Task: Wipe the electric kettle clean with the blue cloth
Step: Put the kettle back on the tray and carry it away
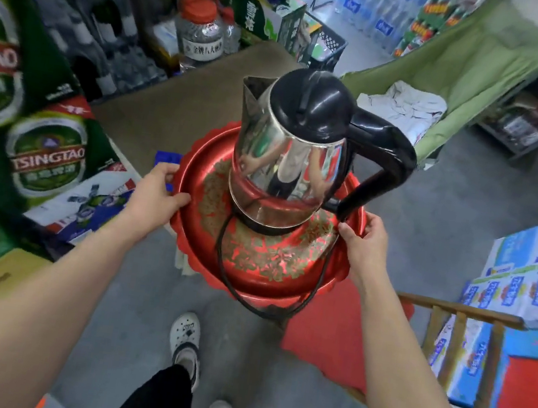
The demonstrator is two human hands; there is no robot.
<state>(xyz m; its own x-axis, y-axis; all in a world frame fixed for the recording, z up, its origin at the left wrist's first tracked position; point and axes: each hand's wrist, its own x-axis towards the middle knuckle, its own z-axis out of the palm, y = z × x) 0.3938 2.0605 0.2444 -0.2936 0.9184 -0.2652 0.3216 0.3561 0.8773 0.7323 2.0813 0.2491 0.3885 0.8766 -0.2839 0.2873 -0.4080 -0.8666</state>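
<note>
A steel electric kettle (286,144) with a black lid and black handle stands on its base in the middle of a round red tray (268,273). Its black cord (226,277) loops over the tray's front rim. My left hand (155,194) grips the tray's left rim. My right hand (364,241) grips the right rim. The tray is held above the floor. A small piece of something blue (165,159) shows just behind my left hand; I cannot tell whether it is the cloth.
Green beer cartons (43,154) are stacked close on the left. Blue and white boxes (525,291) and a wooden chair back (462,317) stand on the right. A green cot with white cloth (408,109) lies behind the kettle. Grey floor and my feet are below.
</note>
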